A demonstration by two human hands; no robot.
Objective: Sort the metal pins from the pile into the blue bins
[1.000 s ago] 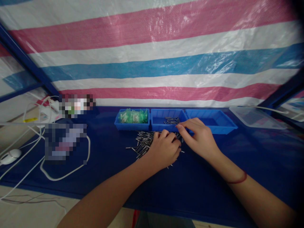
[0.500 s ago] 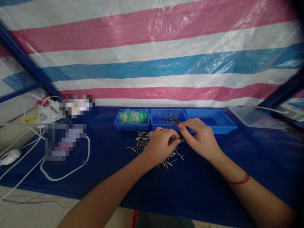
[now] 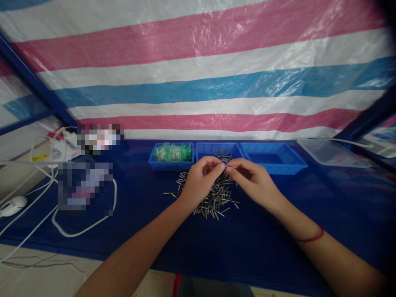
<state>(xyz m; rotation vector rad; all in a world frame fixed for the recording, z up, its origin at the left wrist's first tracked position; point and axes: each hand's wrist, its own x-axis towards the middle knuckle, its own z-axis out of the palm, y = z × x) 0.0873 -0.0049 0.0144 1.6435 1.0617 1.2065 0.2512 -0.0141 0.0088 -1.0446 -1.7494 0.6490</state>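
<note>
My left hand (image 3: 200,177) and my right hand (image 3: 254,178) meet fingertip to fingertip above a pile of thin metal pins (image 3: 213,202), each with a pinched thumb and forefinger. Between the fingertips a sliver of a thin metal pin (image 3: 226,166) shows; the rest of it is covered by the fingers. The pile spreads over the dark blue tabletop under and between my hands. Just behind them stands the middle blue bin (image 3: 216,147), with several similar pins (image 3: 225,156) inside; my fingers hide part of its front.
To the left, a blue bin (image 3: 151,164) holds green-tinted plastic packets (image 3: 175,152). Another blue bin (image 3: 278,168) adjoins on the right, beside a clear plastic lid (image 3: 332,153). White cables (image 3: 116,192) and a white mouse (image 3: 17,202) lie at the left. A striped sheet (image 3: 198,88) closes the back.
My left hand has lifted from the pile toward the bin, uncovering more pins. My right hand has shifted left and slightly down, so both sets of fingertips now meet.
</note>
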